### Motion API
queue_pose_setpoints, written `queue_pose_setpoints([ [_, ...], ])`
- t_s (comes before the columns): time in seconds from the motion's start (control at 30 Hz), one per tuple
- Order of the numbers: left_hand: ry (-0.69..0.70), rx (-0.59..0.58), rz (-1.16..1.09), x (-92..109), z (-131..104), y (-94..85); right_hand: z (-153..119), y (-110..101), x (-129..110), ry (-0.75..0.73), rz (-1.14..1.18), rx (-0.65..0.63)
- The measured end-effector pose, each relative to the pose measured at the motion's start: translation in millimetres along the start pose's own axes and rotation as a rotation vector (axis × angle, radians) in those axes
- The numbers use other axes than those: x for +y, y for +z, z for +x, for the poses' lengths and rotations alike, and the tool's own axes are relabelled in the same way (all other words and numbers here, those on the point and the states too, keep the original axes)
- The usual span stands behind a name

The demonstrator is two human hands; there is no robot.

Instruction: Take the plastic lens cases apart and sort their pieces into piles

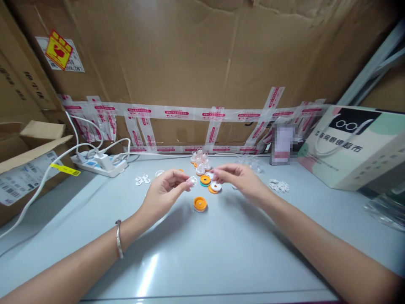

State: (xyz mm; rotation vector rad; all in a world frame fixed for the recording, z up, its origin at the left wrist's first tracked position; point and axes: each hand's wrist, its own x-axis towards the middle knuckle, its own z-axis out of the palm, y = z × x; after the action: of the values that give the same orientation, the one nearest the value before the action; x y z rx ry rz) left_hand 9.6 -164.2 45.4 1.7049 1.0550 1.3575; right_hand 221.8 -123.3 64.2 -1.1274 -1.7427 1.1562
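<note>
My left hand (169, 188) pinches a small clear round plastic piece (193, 181) between thumb and fingertips, above the table. Opposite it, my right hand (238, 179) has its thumb and fingers closed together beside a cluster of discs; whether anything is in that pinch I cannot make out. The cluster includes an orange disc (205, 180) over a teal one, and a white ring (216, 186) overlapping another orange disc. Nearer to me, by itself, lies an orange round piece (200, 204) with a clear underside and a small pale centre.
Clear domed parts (200, 160) are heaped behind the discs. Small white pieces (143, 179) lie left, flat white pieces (279, 185) right. A power strip (106, 164), open carton (28, 169), blurred upright object (283, 143) and paper bag (344, 147) stand around; cardboard backs the table.
</note>
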Motion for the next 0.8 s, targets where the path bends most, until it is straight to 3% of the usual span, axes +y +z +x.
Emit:
queue_pose_setpoints([
  [0.1,0.055,-0.043,0.095,-3,-2,1.5,-15,32,-6,0.012,0.193,-0.134],
  [0.2,0.209,-0.061,0.275,-4,-4,1.3,-20,45,-2,0.045,0.282,-0.144],
  [0.4,0.621,-0.045,0.686,-3,-6,1.2,-18,47,6,0.071,0.333,-0.088],
  [0.57,0.75,-0.049,0.868,-3,-9,2.5,-20,49,2,0.061,0.359,-0.116],
  [0.8,0.823,-0.025,0.842,-4,-11,3.3,-22,51,2,-0.009,0.322,-0.072],
])
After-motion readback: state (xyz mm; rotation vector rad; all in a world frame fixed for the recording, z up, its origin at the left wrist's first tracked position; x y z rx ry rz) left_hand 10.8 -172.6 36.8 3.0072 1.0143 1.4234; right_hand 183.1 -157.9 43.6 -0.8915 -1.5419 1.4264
